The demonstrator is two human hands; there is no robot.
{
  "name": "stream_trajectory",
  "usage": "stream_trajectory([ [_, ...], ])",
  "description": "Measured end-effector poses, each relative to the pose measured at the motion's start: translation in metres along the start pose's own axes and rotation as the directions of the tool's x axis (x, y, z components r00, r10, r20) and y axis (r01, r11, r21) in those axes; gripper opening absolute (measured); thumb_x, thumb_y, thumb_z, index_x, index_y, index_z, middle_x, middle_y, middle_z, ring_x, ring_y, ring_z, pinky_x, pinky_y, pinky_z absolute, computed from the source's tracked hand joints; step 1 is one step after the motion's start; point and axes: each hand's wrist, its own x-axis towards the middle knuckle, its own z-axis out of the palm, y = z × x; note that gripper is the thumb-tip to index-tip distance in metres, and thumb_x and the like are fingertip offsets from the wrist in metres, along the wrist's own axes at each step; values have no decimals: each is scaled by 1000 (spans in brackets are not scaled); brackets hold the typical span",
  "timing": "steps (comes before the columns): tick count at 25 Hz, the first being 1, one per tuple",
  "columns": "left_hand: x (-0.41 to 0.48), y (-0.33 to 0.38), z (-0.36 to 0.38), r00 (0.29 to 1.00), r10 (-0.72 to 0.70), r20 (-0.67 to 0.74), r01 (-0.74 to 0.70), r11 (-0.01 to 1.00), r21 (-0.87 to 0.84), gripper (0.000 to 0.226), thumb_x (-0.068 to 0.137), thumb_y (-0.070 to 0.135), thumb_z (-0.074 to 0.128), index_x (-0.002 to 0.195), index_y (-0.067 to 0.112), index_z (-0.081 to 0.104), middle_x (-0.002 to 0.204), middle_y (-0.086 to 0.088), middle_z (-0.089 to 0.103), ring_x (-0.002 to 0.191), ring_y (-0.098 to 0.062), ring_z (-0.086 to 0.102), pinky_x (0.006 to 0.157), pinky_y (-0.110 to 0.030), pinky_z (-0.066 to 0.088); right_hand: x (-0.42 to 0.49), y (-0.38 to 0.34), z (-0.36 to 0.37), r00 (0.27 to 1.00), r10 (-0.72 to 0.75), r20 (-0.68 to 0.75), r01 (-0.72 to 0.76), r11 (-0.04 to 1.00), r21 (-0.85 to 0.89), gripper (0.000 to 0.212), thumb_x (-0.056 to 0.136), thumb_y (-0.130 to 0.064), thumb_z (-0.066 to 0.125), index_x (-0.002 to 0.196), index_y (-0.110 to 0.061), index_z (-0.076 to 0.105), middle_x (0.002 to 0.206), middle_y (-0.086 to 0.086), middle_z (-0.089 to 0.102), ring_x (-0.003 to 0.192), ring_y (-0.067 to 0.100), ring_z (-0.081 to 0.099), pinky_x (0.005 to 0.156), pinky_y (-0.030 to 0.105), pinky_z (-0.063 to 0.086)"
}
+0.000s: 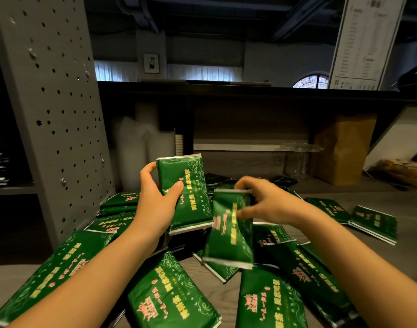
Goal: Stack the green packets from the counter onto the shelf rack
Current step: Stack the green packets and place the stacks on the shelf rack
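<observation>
Above the counter [380, 197], centre of view: two hands, one green packet in each.

Item 1. The left hand [155, 200] gripped an upright packet [182, 192], with the thumb laid across its face and the fingers curled round its far left edge. Whether more packets sat behind it could not be told.

Item 2. The right hand [262, 202] pinched a second packet [228, 230] near its top edge, thumb on the face and fingers curled over the seam. The packet hung tilted and motion-blurred, just beside item 1.

Item 3. Many loose packets [172, 297] lay overlapped and askew on the counter beneath both forearms.

Item 4. The shelf rack [53, 102], a grey perforated panel, stood at left. No green packet was visible on it.

Risks, as judged:
- Glossy film and a grip at one end only could let the second packet swing or slip as it joined item 1.
- Misaligned edges would make a leaning pile on the rack.
- Forearms passing low could drag loose packets off the counter's near edge.
- The panel's upright could catch a wide handful.
</observation>
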Motion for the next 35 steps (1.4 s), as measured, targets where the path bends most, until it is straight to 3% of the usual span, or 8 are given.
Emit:
stream_trajectory([
  [4,-1,1,1,1000,-5,-12,5,1000,11,52,93,16,55,136,26,29,103,8,55,93,-17,62,78,-36,53,4,-2,-2,962,82,-261,115,745,657,31,87,-6,63,116,-14,56,103,7,68,86,19,69,65,32,58],
  [9,-8,0,9,999,-11,44,9,999,31,46,95,16,51,136,26,32,99,13,56,90,-10,59,79,-29,51,0,-15,5,935,175,-310,177,528,831,26,95,-13,52,120,-20,56,97,0,69,71,12,69,57,29,58],
  [16,-19,-2,23,985,-96,140,115,984,-134,36,99,16,40,133,28,36,107,4,62,93,-11,62,76,-29,56,-1,-32,44,900,29,-434,298,685,664,47,97,-12,49,139,-30,40,119,-5,59,95,2,65,77,25,56],
  [20,-25,-7,26,972,-145,187,184,960,-212,54,94,53,39,143,33,30,124,-1,61,104,-16,64,83,-37,55,-1,-36,63,856,-9,-517,308,811,497,52,95,-17,50,143,-31,34,109,-11,43,105,6,49,100,31,43],
  [23,-27,-8,27,977,-109,182,136,980,-145,58,91,33,54,142,30,27,116,2,64,96,-11,67,71,-27,58,-2,-37,65,843,-56,-534,315,857,407,53,94,-20,53,143,-31,34,101,-12,39,109,12,43,100,26,37],
  [27,-28,-11,30,985,-26,173,31,999,-23,72,87,21,62,145,29,20,124,1,58,106,-13,61,94,-41,50,10,-19,49,847,-19,-531,278,868,412,39,98,-28,44,136,-28,44,110,-5,47,118,15,42,103,29,33],
  [32,-36,-10,33,966,-44,253,45,999,1,73,90,19,60,146,29,14,112,13,57,86,5,60,66,-13,52,29,38,23,858,77,-507,-90,996,-1,36,101,-36,32,122,-25,59,126,3,52,122,25,37,99,39,29],
  [35,-39,-9,35,953,-49,299,50,999,4,75,90,20,59,146,30,11,112,14,55,90,3,60,65,-14,52,23,64,8,874,197,-445,-379,848,-369,42,98,-45,34,132,-28,52,142,7,39,134,30,25,106,44,25],
])
